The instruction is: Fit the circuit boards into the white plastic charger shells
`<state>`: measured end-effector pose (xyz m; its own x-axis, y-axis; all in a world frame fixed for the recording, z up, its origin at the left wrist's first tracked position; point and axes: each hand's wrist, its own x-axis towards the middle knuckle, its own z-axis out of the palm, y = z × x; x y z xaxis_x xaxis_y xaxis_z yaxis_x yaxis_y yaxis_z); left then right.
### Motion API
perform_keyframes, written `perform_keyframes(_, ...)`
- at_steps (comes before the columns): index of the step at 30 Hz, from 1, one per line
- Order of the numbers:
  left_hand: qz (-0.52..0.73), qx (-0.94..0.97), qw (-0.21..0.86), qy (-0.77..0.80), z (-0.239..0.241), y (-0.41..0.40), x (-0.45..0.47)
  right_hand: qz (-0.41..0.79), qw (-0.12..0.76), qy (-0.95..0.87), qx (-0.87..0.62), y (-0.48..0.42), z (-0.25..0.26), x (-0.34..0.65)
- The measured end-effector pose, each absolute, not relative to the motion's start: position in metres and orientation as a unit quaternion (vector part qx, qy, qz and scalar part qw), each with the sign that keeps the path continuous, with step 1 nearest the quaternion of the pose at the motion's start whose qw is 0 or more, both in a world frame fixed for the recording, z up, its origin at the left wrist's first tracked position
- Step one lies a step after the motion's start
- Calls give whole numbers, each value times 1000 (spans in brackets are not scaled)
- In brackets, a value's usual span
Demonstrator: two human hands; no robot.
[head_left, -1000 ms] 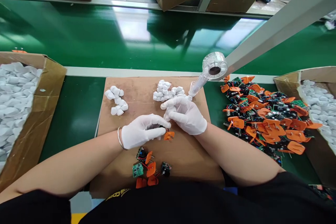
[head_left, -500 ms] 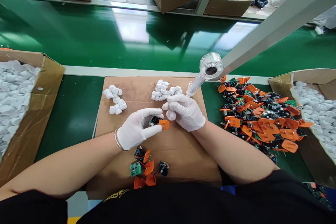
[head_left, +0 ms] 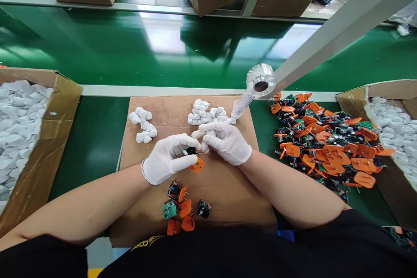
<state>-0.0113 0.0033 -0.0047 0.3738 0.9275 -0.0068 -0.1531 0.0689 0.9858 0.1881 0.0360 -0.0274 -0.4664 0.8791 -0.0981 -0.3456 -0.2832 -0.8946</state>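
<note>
My left hand (head_left: 167,158), in a white glove, pinches a small circuit board with an orange plug base (head_left: 194,161) over the brown cardboard mat (head_left: 224,191). My right hand (head_left: 224,141), also gloved, is closed round a white plastic shell (head_left: 204,145) right beside it, fingertips touching the left hand's. Several more orange-and-green board assemblies (head_left: 182,210) lie on the mat just in front of my body. Two heaps of white shells sit farther back: a small heap of white shells (head_left: 143,125) at the left and a larger heap of white shells (head_left: 208,113) behind my right hand.
A big pile of orange plug boards (head_left: 325,143) lies to the right. Cardboard boxes of white shells stand at the left (head_left: 48,139) and right (head_left: 355,100). A clear tape dispenser (head_left: 257,87) hangs off a slanted metal bar. A green conveyor belt (head_left: 130,47) runs behind, more boxes beyond.
My left hand raised the orange board piece toward my right hand, then lowered and tilted it slightly. My right hand shifted a little left to meet it.
</note>
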Motion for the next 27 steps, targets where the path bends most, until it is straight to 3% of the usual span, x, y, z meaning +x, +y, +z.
perform_keyframes(5,426,511,651,366,-6,5,-13,740,385,-442,-331,35,-21,188)
perform_keyframes(10,433,498,653,371,-6,5,-13,703,420,-481,-314,35,-22,190)
perform_keyframes(17,520,475,615,355,-7,1,-12,748,454,-408,-261,34,-28,189)
perform_keyframes(23,511,537,542,396,-9,2,-12,664,550,-449,-233,27,-16,194)
perform_keyframes(27,502,534,542,412,-9,3,-10,662,513,-497,-227,20,-12,196)
